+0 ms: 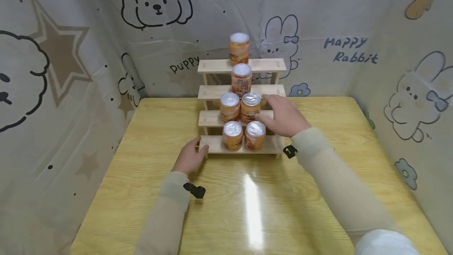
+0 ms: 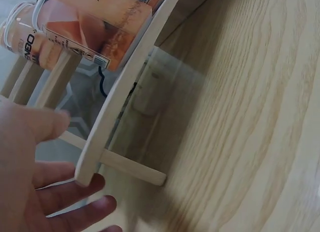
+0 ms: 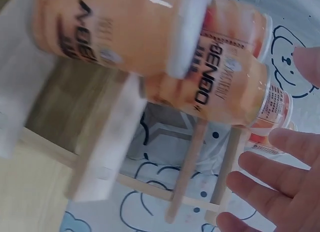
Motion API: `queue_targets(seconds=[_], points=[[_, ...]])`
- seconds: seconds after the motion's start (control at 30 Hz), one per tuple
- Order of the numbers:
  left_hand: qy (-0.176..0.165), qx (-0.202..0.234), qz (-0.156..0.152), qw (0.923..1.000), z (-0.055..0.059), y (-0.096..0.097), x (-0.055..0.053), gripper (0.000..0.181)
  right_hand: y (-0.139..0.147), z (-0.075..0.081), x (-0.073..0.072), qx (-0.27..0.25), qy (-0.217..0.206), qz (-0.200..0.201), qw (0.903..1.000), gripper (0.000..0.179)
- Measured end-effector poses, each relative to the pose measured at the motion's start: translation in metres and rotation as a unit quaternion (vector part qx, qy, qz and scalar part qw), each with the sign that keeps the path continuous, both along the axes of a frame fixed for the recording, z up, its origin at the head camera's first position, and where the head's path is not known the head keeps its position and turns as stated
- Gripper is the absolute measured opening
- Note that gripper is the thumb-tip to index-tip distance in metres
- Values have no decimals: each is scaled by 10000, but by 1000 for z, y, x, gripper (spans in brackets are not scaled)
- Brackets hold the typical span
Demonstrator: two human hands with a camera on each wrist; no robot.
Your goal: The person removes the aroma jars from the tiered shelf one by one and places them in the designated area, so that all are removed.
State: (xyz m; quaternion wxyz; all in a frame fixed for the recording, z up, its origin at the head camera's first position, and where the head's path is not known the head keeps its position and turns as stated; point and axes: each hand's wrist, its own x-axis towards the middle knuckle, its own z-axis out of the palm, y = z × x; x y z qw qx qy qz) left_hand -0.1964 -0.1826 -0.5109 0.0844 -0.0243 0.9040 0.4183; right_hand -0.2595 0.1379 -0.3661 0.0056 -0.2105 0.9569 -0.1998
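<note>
A stepped wooden rack (image 1: pixel 272 145) bears several orange cans with silvery lids. One can (image 1: pixel 239 48) tops it, another can (image 1: pixel 242 82) stands a step lower. Two pairs occupy the lower steps. My right hand (image 1: pixel 284 115) reaches beside the right-hand can (image 1: pixel 250 112) on the second step from the bottom, its fingers extended and spread in the right wrist view. At the left end of the bottom step is my left hand (image 1: pixel 187 158); in the left wrist view its thumb is apart from the loosely extended fingers, which lie around the board's end (image 2: pixel 87 172).
The rack stands toward the back of a yellow wood-grain table (image 1: pixel 219 207). Behind it and at both sides hangs a pale cloth (image 1: pixel 219 15) printed with cartoon animals. On the bottom step, a left can (image 1: pixel 232 141) and a right can (image 1: pixel 255 141) stand side by side.
</note>
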Motion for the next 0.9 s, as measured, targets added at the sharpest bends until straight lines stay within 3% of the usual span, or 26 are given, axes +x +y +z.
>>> queue_targets(seconds=[0.17,0.33,0.43,0.63,0.73,0.9], points=[[163,448,382,9981,-7,2,-2,54,-3,22,-16,49,-97,-99,9999,74],[59,709,645,9954,-13,1,-3,52,-10,55,-37,-34,7,-25,10000,75],[24,833,758,9936,-14,1,-3,53,-18,77,-53,28,153,8,9999,76],[-83,1005,844,9913,-15,-1,-2,54,-35,115,-89,285,9,-21,9996,78],[-125,1059,825,9909,-17,0,-1,54,-43,126,-104,448,6,-23,9990,78],[-99,1118,836,9902,-17,-1,0,54,-59,132,-134,767,-118,-170,9968,84]])
